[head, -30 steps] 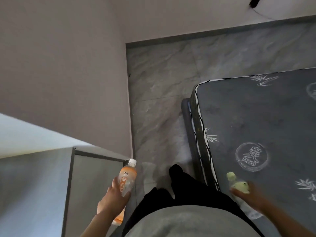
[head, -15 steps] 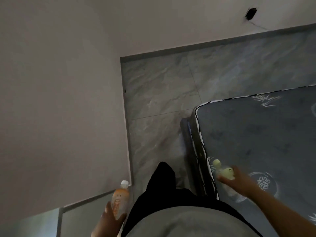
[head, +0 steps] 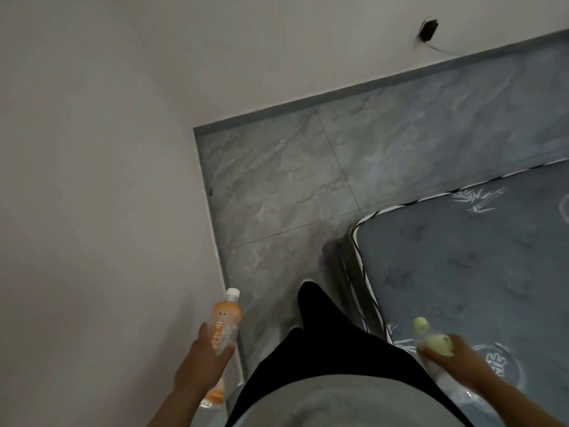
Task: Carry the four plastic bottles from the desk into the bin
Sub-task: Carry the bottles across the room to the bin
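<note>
My left hand (head: 201,362) grips an orange-labelled plastic bottle (head: 224,322) with a white cap, held upright low at the left, close to the wall. My right hand (head: 452,360) grips a clear plastic bottle (head: 431,340) with a pale yellow-green cap and label, held over the corner of the mattress at the lower right. Neither the desk nor the bin is in view. My dark trouser leg (head: 317,306) steps forward between the two hands.
A pale wall (head: 92,180) fills the left and meets a second wall at a corner ahead. Grey marble floor tiles (head: 308,186) run forward. A dark grey mattress (head: 462,257) on its frame stands at the right. A black wall socket (head: 427,28) sits high up.
The view has advanced along the floor; the grey desk edge at the lower left has dropped out of sight. Both hands still carry their bottles, the left one raised higher in view.
</note>
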